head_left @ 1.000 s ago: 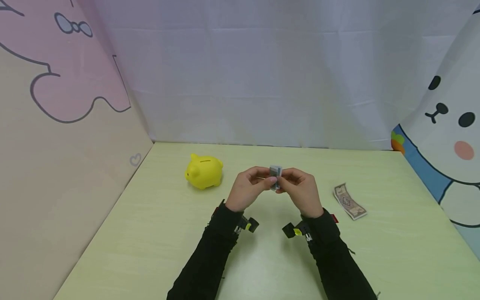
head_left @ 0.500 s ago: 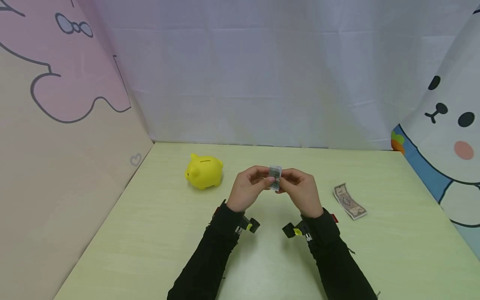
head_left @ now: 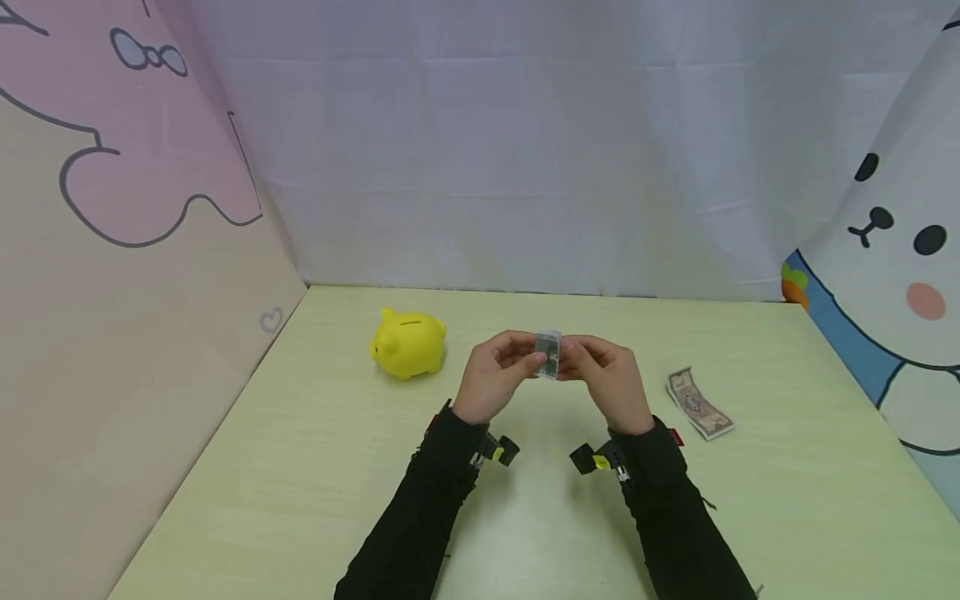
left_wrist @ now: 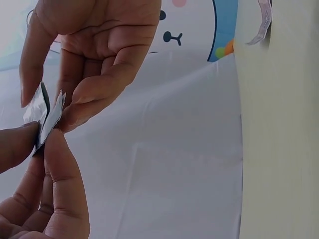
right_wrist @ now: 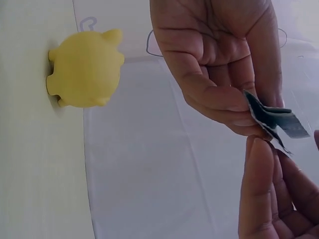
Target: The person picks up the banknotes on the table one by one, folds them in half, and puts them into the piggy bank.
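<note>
A small folded banknote [head_left: 551, 347], greenish with pale edges, is held up above the middle of the table in the head view. My left hand [head_left: 491, 379] pinches it between thumb and fingers. On its other side, my right hand [head_left: 613, 385] has its fingertips at the note's edge. In the left wrist view the banknote [left_wrist: 49, 117] shows its folded layers spread apart, and the right thumb [left_wrist: 31, 69] stands off from it. The right wrist view shows the note [right_wrist: 274, 117] bent in a V, with a right finger [right_wrist: 259, 164] close under it.
A yellow piggy bank [head_left: 408, 343] with a slot on top stands back left on the pale table [head_left: 315, 483]. To the right of the hands lies a brownish banknote [head_left: 699, 403], slightly curled. White cloth [head_left: 480, 167] hangs behind the table.
My right thumb has come off the note and the right hand has shifted slightly right. The note has turned to show a wider face. My left hand keeps its pinch.
</note>
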